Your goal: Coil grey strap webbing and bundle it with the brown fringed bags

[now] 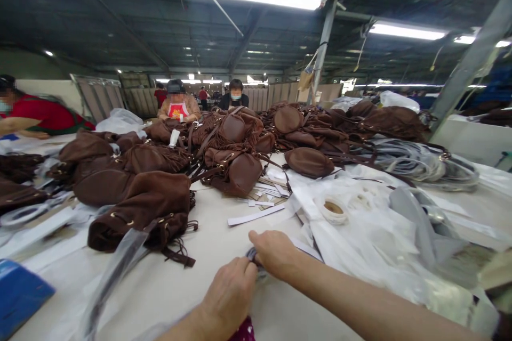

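Observation:
My left hand and my right hand meet above the table, low in the middle of the view. The fingers of both are closed around a dark strap in clear plastic; only a short piece shows between them. To their left lies a brown drawstring bag with metal eyelets and tassels. From it a strap in a clear plastic sleeve curves down past the bottom edge. Whether this joins the piece in my hands is hidden.
Brown fringed bags are heaped across the table. White plastic sheeting with a tape roll covers the right side, below coiled grey strips. Paper strips lie ahead. A blue box stands lower left. Co-workers sit beyond.

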Action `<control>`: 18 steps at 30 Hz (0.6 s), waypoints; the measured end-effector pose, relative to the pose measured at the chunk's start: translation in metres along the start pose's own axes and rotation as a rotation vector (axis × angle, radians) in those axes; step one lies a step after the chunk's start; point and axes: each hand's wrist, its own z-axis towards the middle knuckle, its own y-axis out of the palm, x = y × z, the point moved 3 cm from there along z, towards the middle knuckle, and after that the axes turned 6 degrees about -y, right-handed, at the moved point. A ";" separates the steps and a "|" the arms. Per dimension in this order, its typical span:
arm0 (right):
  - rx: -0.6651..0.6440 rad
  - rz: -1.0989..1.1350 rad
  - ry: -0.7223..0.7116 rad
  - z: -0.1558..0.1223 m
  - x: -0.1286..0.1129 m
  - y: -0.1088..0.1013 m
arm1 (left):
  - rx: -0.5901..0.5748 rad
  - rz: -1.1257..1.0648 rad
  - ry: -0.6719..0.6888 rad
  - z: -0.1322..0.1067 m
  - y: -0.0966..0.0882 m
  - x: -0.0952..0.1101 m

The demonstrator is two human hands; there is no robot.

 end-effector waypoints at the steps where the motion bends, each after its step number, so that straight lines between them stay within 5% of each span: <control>1: 0.016 0.019 0.033 -0.003 0.002 0.001 | 0.012 -0.037 -0.054 0.001 0.002 0.003; 9: 0.060 0.021 0.134 -0.020 0.005 0.012 | -0.014 -0.168 -0.094 -0.007 0.012 0.017; 18: -0.039 -0.085 -0.202 -0.005 0.005 0.000 | -0.034 0.040 0.242 -0.009 -0.023 -0.011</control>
